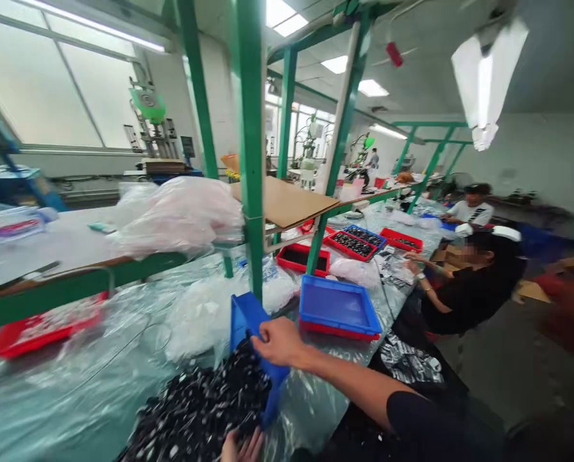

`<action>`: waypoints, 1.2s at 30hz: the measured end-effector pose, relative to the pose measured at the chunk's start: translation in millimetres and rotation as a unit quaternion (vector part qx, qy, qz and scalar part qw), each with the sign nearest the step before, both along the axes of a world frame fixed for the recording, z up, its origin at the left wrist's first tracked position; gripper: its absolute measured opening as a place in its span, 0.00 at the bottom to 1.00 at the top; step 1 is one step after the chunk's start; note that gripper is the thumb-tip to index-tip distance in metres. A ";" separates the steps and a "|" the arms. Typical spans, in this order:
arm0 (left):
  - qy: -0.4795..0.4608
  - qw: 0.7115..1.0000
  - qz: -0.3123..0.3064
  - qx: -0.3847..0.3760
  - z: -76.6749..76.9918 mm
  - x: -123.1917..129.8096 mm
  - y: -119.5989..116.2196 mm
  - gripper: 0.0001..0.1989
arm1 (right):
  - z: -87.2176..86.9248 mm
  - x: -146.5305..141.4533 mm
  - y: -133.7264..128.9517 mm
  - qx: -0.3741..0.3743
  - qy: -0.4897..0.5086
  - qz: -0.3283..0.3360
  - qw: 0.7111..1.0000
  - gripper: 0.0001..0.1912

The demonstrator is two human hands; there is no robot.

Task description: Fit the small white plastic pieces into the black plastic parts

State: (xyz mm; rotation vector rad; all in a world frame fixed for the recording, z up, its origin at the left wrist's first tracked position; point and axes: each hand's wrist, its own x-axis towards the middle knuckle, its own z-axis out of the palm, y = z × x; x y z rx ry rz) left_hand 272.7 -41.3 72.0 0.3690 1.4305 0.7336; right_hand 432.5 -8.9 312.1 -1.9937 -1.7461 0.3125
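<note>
A large heap of small black parts (pixel 204 404) lies on the plastic-covered table. Beside its right edge a blue tray (pixel 279 378) is tipped on its side, its opening toward the heap. My right hand (pixel 279 342) has its fingers curled over the tray's upper edge. At the bottom of the view my left hand (pixel 243 447) touches the near side of the heap, fingers apart; its lower part is cut off by the frame.
Stacked blue and red trays (pixel 337 308) stand right of the green post (pixel 251 192). Red trays of black parts (pixel 351 245) lie farther back. Plastic bags (pixel 204 321) lie behind the heap. A person in black (pixel 453 301) sits at the right.
</note>
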 end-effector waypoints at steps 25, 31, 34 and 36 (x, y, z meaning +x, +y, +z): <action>-0.189 0.949 0.222 -0.122 6.6 -32.5 -27.2 0.11 | 30.5 34.6 -24.4 0.030 -0.118 0.103 0.987 0.20; -0.167 0.954 0.213 -0.127 -1.2 -53.6 -38.5 0.08 | 45.0 47.2 -33.1 0.044 -0.121 0.117 0.985 0.21; -0.159 0.958 0.203 -0.128 -4.1 -65.8 -44.0 0.07 | 53.3 49.6 -39.0 0.046 -0.127 0.128 0.983 0.21; -0.155 0.959 0.195 -0.135 -4.7 -73.7 -46.2 0.07 | 59.9 49.2 -43.0 0.041 -0.134 0.130 0.982 0.20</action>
